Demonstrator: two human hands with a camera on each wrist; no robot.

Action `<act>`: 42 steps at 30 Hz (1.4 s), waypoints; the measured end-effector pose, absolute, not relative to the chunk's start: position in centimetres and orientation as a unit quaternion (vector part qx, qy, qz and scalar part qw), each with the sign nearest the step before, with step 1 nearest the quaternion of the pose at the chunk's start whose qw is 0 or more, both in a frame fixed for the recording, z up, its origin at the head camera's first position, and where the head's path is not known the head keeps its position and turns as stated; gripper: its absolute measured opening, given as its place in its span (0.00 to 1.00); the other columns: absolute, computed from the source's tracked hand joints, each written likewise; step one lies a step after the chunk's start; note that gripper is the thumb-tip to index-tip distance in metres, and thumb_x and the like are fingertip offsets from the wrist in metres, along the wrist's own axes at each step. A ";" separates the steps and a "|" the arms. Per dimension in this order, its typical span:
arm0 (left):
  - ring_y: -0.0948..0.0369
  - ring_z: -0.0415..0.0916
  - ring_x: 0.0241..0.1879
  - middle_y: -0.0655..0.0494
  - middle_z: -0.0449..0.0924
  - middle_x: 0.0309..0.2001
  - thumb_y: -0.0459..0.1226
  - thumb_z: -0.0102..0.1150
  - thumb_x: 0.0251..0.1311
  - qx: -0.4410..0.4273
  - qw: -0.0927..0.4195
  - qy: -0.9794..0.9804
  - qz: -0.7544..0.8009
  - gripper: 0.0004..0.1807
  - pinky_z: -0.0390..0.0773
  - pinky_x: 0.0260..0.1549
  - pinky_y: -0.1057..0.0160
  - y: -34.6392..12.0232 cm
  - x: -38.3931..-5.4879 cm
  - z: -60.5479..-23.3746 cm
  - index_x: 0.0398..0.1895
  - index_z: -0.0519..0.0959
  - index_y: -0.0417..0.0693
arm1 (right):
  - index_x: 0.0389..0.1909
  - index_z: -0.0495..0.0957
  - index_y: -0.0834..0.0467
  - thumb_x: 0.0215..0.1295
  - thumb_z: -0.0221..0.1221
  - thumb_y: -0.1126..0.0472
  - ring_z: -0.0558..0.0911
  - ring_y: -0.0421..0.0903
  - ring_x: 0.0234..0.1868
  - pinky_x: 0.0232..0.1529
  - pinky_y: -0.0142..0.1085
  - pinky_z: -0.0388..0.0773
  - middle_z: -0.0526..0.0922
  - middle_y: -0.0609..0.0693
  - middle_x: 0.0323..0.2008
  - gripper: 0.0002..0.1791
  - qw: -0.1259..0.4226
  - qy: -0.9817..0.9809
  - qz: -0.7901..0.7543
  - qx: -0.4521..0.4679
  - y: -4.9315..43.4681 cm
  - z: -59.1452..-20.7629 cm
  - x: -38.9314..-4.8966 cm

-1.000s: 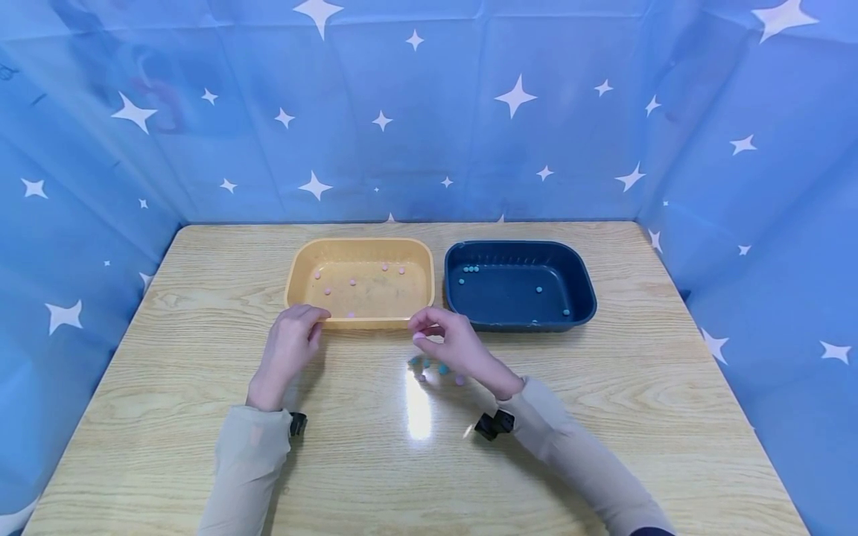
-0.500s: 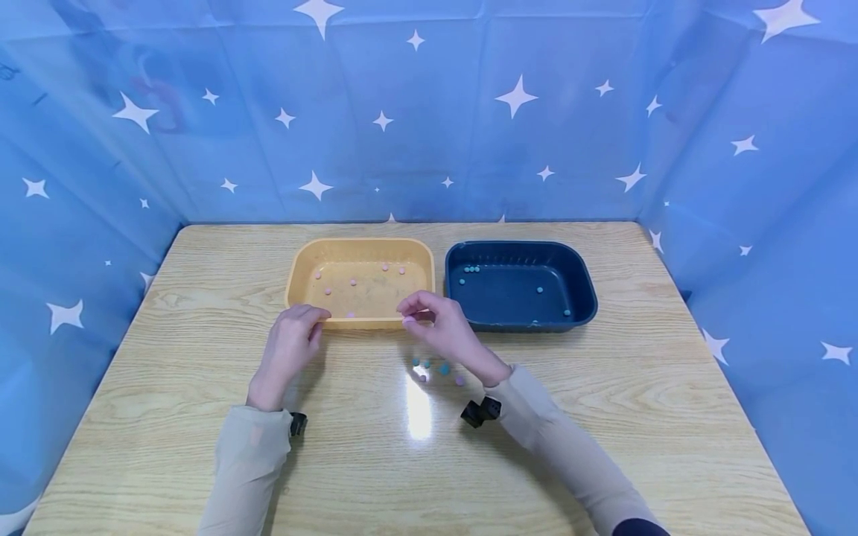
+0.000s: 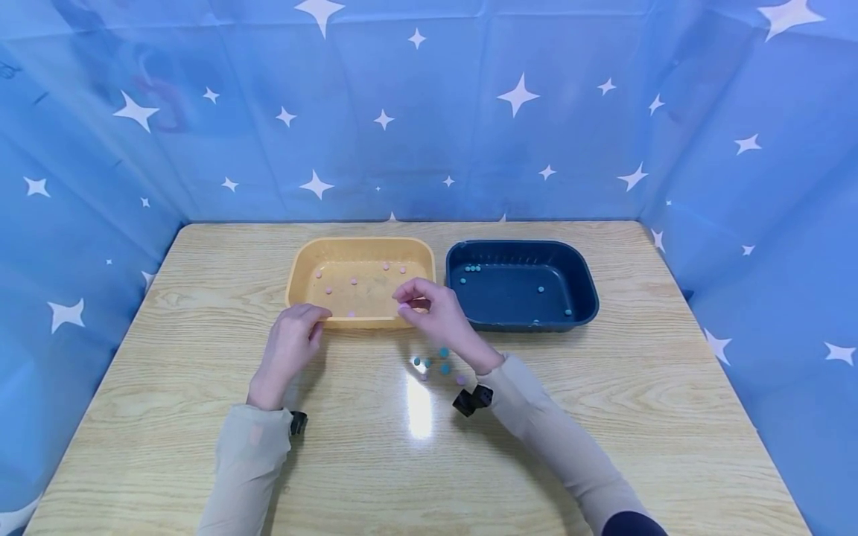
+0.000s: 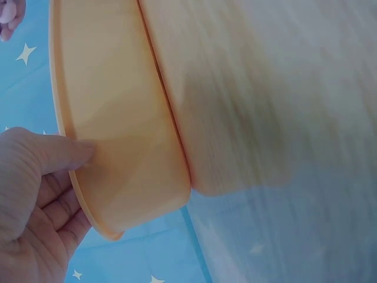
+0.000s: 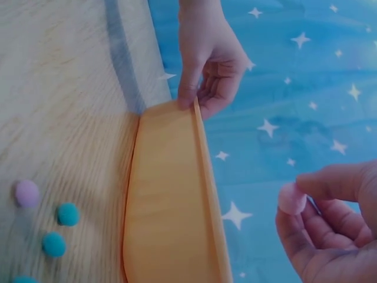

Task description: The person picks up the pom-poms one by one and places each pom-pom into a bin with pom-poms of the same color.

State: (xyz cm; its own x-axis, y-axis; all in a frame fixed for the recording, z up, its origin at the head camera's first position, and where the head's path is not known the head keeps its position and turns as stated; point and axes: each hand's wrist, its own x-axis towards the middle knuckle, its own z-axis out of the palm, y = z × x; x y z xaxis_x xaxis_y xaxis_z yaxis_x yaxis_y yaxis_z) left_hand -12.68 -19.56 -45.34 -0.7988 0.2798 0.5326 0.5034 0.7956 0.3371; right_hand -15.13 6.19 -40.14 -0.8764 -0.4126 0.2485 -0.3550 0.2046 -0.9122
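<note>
Left forearm reaches nearly straight ahead; left hand (image 3: 288,342) grips the yellow tray's (image 3: 365,240) near rim by the left corner, thumb outside, fingers behind. Pink ball (image 5: 291,199) above the tray's right end, pinched between thumb and fingertips of right hand (image 3: 439,316), its forearm slanting in from lower right. Loose balls (image 3: 445,368) on table (image 3: 362,461) below that wrist.

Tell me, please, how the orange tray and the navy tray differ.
The orange tray is pale; the navy tray is dark. The orange tray holds pink balls; the navy tray holds teal balls. The left grip pinches the orange tray; no grip holds the navy tray. Both are rounded rectangles on the table.
</note>
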 end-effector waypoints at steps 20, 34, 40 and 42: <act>0.49 0.76 0.29 0.45 0.81 0.28 0.18 0.61 0.42 -0.207 0.228 -0.920 -0.241 0.11 0.75 0.37 0.50 -19.6 -12.6 -45.4 0.30 0.80 0.36 | 0.40 0.77 0.68 0.60 0.59 0.71 0.80 0.50 0.40 0.46 0.36 0.79 0.81 0.60 0.39 0.08 0.043 0.775 -0.600 -0.196 5.0 -40.2 -16.9; 0.49 0.76 0.30 0.45 0.81 0.28 0.17 0.60 0.42 -0.207 0.234 -0.917 -0.247 0.11 0.75 0.37 0.49 -19.6 -12.6 -45.6 0.29 0.80 0.36 | 0.40 0.78 0.65 0.60 0.59 0.70 0.80 0.49 0.41 0.46 0.35 0.78 0.81 0.60 0.41 0.07 0.036 0.768 -0.620 -0.158 3.9 -40.1 -18.4; 0.49 0.76 0.30 0.45 0.81 0.28 0.17 0.60 0.42 -0.207 0.233 -0.917 -0.248 0.11 0.75 0.37 0.50 -19.6 -12.6 -45.6 0.30 0.80 0.36 | 0.40 0.78 0.64 0.60 0.60 0.69 0.79 0.48 0.42 0.45 0.34 0.78 0.81 0.57 0.40 0.07 0.031 0.769 -0.623 -0.141 3.3 -39.6 -19.2; 0.49 0.76 0.30 0.45 0.81 0.28 0.17 0.60 0.42 -0.207 0.233 -0.917 -0.248 0.11 0.75 0.36 0.50 -19.6 -12.6 -45.6 0.29 0.80 0.36 | 0.40 0.78 0.64 0.60 0.60 0.70 0.79 0.48 0.42 0.45 0.34 0.78 0.81 0.56 0.40 0.07 0.035 0.767 -0.627 -0.130 3.1 -39.4 -19.4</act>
State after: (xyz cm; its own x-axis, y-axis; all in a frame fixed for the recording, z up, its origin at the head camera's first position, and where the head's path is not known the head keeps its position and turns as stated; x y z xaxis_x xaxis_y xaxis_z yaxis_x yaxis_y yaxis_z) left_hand -12.64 -19.64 -45.62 -0.8058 0.2645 0.5298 0.4952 0.7915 0.3581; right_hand -19.45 3.07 -39.40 -0.9639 -0.2427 0.1094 -0.1555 0.1796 -0.9714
